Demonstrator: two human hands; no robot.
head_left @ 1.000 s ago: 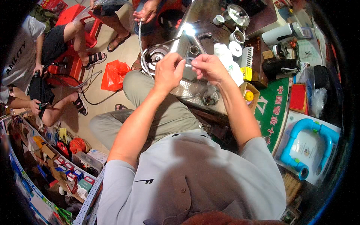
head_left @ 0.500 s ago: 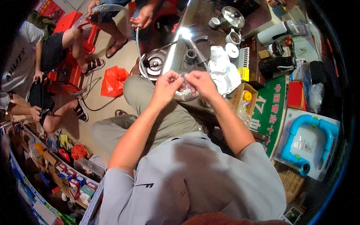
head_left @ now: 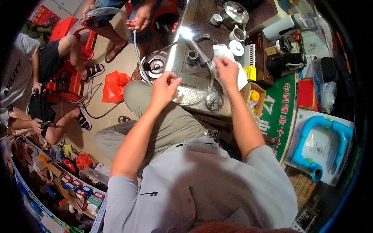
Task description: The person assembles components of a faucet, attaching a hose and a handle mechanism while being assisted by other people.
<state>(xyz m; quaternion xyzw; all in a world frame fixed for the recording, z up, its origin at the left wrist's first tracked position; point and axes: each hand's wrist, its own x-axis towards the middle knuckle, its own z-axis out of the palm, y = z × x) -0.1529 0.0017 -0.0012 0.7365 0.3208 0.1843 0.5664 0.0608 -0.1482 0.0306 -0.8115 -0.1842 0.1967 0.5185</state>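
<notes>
My left hand (head_left: 165, 86) hovers over the near edge of the metal tea tray (head_left: 186, 93), fingers pinched together on what looks like the end of a thin clear tube (head_left: 202, 100) that curves across the tray. My right hand (head_left: 227, 72) is farther right, its fingers closed on a crumpled white cloth (head_left: 241, 77) lying on the dark table. A chrome faucet (head_left: 198, 48) rises between the two hands. A small glass cup (head_left: 214, 101) stands on the tray's near right corner, just below my right forearm.
Another person's hand (head_left: 140, 17) holds a hose (head_left: 135, 48) above a steel kettle (head_left: 154, 65). White teacups (head_left: 236, 47) and a yellow box (head_left: 249, 72) sit beyond the cloth. A red bag (head_left: 114, 86) lies on the floor; people sit at left.
My hands were close together over the tray, working on something small. They have come apart: the right hand went right onto the white cloth, and the left stayed near the tray's edge.
</notes>
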